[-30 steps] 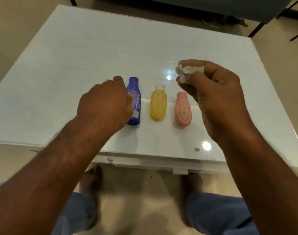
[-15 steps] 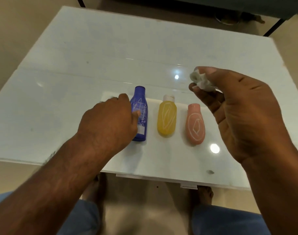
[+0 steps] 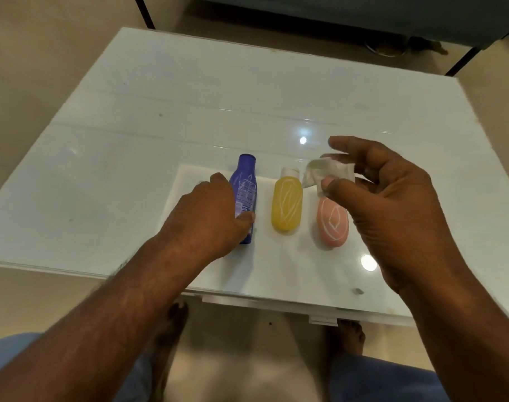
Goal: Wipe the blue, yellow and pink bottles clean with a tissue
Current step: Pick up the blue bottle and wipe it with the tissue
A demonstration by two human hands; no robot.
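Three bottles lie side by side on a white glass table, caps pointing away from me. The blue bottle is on the left, the yellow bottle in the middle, the pink bottle on the right. White scribbles mark the yellow and pink ones. My left hand rests against the blue bottle's left side, thumb on its lower part, covering that side. My right hand hovers above the pink bottle and pinches a crumpled white tissue between thumb and fingers; the tissue hides the pink bottle's cap.
The table's near edge runs just in front of the bottles. My knees in blue trousers and bare feet show below it. A dark sofa and its legs stand beyond the far edge. Bright light spots reflect on the glass.
My right hand has come down and left with the tissue, from above the table to just over the pink bottle. My left hand stays against the blue bottle.
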